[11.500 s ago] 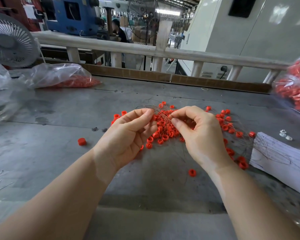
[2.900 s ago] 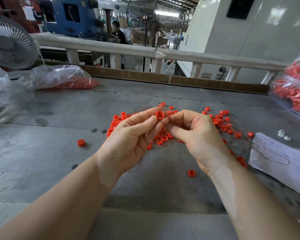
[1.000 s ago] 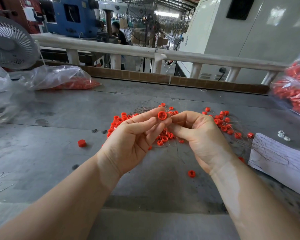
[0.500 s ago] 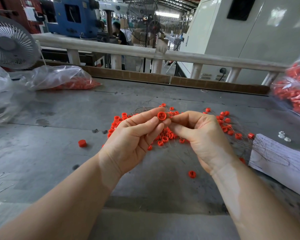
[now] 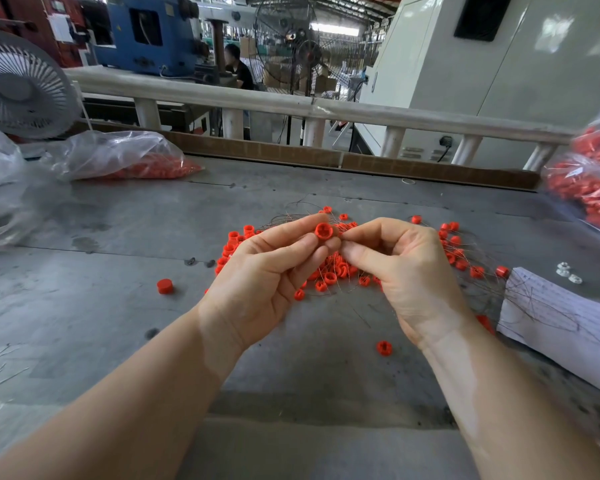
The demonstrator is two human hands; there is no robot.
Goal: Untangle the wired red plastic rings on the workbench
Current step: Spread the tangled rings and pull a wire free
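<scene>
A tangle of small red plastic rings on thin wires (image 5: 333, 268) lies spread on the grey workbench (image 5: 118, 306), partly hidden behind both hands. My left hand (image 5: 271, 275) pinches one red ring (image 5: 323, 231) between thumb and fingertips, raised above the pile. My right hand (image 5: 402, 268) is right beside it, thumb and forefinger pinching a thin wire at that ring. More wired rings (image 5: 459, 251) trail off to the right.
Two loose rings lie apart: one at the left (image 5: 164, 286), one near my right wrist (image 5: 383, 348). A white paper sheet (image 5: 561, 320) lies right. Plastic bags of red parts sit back left (image 5: 125, 161) and far right (image 5: 593, 192). A fan (image 5: 21, 88) stands back left.
Over the last second both hands stay nearly still, holding the same ring and wire above the pile. Earlier, both hands were down in the tangle before the ring was lifted.
</scene>
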